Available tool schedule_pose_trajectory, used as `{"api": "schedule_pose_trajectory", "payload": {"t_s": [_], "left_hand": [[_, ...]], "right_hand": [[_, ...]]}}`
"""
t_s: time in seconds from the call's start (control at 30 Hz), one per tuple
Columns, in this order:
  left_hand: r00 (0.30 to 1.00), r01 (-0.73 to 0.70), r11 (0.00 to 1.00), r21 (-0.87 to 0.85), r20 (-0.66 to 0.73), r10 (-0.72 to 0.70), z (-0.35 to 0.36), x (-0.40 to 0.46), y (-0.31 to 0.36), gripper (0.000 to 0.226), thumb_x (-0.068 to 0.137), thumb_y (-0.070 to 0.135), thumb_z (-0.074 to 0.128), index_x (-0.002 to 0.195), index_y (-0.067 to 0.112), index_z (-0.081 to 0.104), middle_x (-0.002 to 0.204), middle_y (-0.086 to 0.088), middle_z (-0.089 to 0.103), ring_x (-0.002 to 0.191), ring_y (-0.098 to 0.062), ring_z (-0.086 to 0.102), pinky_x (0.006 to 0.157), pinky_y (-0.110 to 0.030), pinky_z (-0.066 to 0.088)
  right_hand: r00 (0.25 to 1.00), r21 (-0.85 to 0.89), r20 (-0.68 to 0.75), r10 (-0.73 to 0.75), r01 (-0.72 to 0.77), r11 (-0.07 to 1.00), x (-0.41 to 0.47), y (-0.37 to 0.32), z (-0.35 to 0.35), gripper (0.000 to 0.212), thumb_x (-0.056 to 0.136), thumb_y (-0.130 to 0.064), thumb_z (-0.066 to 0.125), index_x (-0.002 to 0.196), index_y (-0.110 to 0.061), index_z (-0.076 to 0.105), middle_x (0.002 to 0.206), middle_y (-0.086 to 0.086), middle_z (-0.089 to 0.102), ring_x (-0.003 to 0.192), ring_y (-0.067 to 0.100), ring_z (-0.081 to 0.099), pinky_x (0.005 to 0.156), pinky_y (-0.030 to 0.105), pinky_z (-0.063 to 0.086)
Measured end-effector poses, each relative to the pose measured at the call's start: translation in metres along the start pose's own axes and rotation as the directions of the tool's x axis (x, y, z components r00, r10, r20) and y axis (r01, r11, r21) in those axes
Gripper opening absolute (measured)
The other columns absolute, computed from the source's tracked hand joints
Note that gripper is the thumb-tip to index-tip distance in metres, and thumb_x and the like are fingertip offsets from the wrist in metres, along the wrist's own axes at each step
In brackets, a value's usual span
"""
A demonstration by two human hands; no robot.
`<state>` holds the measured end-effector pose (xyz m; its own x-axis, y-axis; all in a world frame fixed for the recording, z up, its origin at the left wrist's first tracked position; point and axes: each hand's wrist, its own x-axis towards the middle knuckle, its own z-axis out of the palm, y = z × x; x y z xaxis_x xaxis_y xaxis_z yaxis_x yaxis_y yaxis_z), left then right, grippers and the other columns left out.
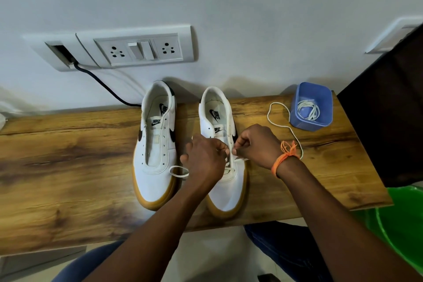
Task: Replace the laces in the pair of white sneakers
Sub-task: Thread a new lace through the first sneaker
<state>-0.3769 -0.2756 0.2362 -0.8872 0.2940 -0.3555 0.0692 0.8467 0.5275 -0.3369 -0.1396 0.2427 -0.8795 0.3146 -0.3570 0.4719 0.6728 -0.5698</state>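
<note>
Both hands, left hand and right hand, pinching the lace over the right sneaker, risking a skipped eyelet.

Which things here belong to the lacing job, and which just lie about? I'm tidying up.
Job:
right white gum-soled sneaker
left unlaced white sneaker
white lace being threaded
blue plastic tub of laces

Lying about:
white wall socket panel
black cable
green plastic bin

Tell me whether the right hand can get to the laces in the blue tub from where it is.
Probably yes. The right hand is busy pinching the lace on the right sneaker, but the blue tub stands open nearby on its side, nothing between them.
</note>
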Motion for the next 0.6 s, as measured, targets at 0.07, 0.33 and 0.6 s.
{"api": "schedule_pose_trajectory", "payload": {"t_s": [0.07,0.33,0.6], "left_hand": [[1.0,-0.004,1.0,-0.004,-0.002,0.004,-0.001,-0.001,0.001,0.01,0.092,0.031,0.066,0.085,0.035,0.073,0.115,0.001,0.048,0.117,-0.024,0.044,0.088,-0.041,0.033],[0.995,-0.072,0.994,0.088,0.068,0.066,-0.018,0.009,-0.007,0.013,0.083,0.044,0.074,0.091,0.034,0.076,0.114,0.004,0.064,0.117,-0.024,0.044,0.086,-0.036,0.025],[0.947,-0.323,0.938,-0.126,-0.041,0.32,-0.058,0.039,-0.02,0.017,0.087,0.013,0.072,0.101,0.022,0.078,0.091,0.007,0.062,0.077,-0.002,0.055,0.066,-0.002,0.037]], "right_hand": [[1.0,-0.029,0.004,-0.008,0.008,1.0,-0.001,-0.003,0.0,0.003,0.081,-0.019,0.077,0.08,-0.016,0.075,0.083,-0.003,0.073,0.079,0.013,0.065,0.074,0.03,0.054],[0.913,-0.307,-0.318,0.257,-0.355,0.883,0.009,0.046,-0.044,0.021,0.094,-0.015,0.058,0.108,-0.003,0.068,0.107,0.017,0.067,0.097,0.034,0.063,0.079,0.038,0.051],[0.976,0.178,-0.114,0.184,-0.162,0.971,0.008,0.017,-0.025,0.009,0.089,-0.008,0.061,0.097,-0.012,0.063,0.09,0.009,0.068,0.075,0.028,0.07,0.065,0.036,0.059]]}}
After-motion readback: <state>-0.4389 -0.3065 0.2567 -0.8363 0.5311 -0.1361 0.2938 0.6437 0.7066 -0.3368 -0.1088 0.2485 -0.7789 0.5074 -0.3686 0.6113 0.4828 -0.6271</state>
